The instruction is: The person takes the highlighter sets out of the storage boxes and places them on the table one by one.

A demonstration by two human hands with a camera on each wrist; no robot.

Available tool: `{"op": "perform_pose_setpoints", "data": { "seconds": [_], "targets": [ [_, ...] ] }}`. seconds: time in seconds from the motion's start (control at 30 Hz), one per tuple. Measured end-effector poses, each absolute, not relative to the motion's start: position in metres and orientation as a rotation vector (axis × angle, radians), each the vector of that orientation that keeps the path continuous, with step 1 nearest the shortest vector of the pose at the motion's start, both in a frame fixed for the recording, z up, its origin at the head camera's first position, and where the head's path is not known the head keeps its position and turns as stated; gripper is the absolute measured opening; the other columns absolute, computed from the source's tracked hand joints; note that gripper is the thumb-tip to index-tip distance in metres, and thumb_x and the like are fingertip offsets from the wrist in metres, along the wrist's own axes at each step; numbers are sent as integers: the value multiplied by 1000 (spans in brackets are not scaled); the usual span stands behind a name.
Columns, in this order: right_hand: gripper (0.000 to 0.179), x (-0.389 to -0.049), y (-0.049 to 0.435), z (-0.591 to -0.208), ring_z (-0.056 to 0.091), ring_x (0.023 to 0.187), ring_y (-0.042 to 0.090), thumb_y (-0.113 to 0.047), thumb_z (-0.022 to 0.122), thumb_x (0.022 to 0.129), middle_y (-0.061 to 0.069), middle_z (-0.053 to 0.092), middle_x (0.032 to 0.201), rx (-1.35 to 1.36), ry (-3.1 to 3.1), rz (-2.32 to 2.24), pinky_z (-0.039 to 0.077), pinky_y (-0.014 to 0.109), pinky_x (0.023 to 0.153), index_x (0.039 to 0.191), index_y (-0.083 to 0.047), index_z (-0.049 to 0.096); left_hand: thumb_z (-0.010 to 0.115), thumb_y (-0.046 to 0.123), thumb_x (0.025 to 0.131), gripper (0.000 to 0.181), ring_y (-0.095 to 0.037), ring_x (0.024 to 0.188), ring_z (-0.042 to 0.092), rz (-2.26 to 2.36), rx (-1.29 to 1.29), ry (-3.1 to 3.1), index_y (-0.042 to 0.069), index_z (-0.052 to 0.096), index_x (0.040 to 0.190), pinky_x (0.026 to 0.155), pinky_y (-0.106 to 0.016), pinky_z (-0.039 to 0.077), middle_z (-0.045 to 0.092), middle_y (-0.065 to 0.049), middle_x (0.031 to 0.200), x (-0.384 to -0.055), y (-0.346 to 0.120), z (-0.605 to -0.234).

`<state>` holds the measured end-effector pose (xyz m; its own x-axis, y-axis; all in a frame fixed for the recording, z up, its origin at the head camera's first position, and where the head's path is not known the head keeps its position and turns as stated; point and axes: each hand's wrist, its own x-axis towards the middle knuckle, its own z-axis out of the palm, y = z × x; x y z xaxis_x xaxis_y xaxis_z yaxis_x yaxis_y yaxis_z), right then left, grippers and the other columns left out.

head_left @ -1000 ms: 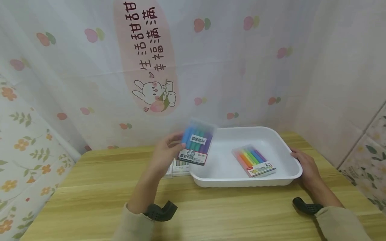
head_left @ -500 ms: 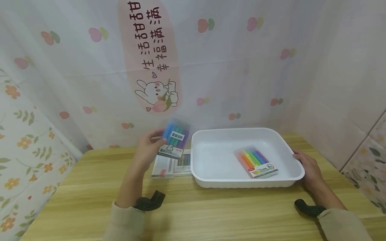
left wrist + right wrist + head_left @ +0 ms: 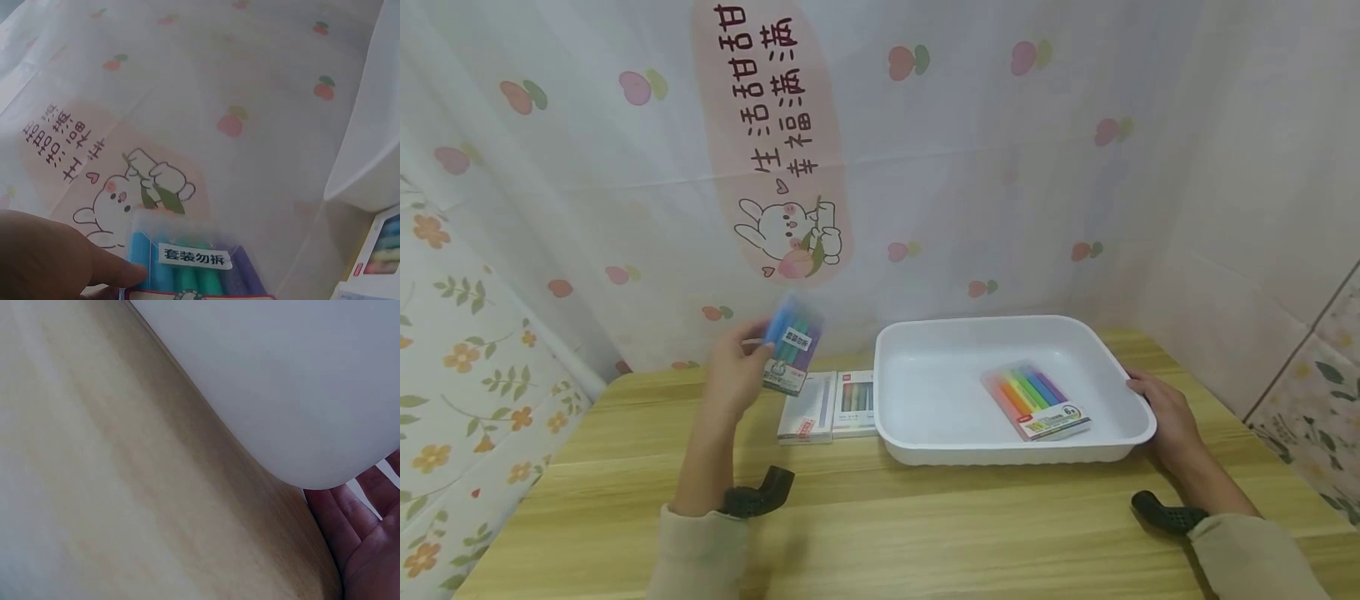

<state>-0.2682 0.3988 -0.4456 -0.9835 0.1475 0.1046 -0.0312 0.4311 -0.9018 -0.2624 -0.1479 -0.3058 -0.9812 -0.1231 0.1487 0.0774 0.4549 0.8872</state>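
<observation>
My left hand (image 3: 733,371) pinches a clear pack of highlighters (image 3: 792,343), with blue, green and purple pens inside, raised above the table's left half. In the left wrist view the thumb presses the edge of this pack (image 3: 187,269), beside the blue pens. My right hand (image 3: 1165,421) holds the right rim of a white tray (image 3: 925,425). Fingers (image 3: 337,519) reach under the tray's rim in the right wrist view. Inside the tray lies a second pen pack (image 3: 1033,400) in rainbow colours, tilted a little.
Two flat white boxes (image 3: 807,408) lie side by side against the tray's left wall, and the right one (image 3: 853,400) shows coloured sticks through a window. The wooden table (image 3: 925,533) ends at a printed curtain (image 3: 955,183).
My left hand has carried the highlighter pack leftward, from over the tray's left edge to left of the flat boxes, uncovering them. The right hand and the tray stay in place.
</observation>
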Motion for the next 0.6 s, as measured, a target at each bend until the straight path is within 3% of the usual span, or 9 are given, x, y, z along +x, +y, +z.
{"op": "perform_pose_setpoints", "data": {
  "seconds": [0.1, 0.3, 0.6],
  "targets": [
    [61, -268, 399, -446, 45, 103, -24, -38, 25, 110, 14, 35, 162, -109, -2504, 1575, 46, 2, 81, 155, 4, 31, 48, 4, 102, 46, -40, 132, 56, -1482, 53, -2527, 2, 47, 148, 103, -52, 53, 53, -20, 147, -263, -152, -308],
    [61, -269, 398, -445, 45, 99, -25, -37, 25, 110, 20, 35, 161, -110, -2504, 1566, 48, 3, 80, 154, 5, 32, 48, 3, 102, 47, -43, 135, 53, -1482, 101, -2527, -1, 46, 148, 106, -54, 50, 50, -24, 149, -266, -160, -313],
    [61, -268, 399, -445, 45, 96, -27, -36, 26, 110, 1, 45, 156, -93, -2488, 1573, 48, 4, 79, 154, 5, 33, 45, 3, 102, 48, -45, 136, 50, -1485, 190, -2519, -4, 42, 150, 108, -53, 49, 47, -27, 151, -272, -175, -321]
  ]
}}
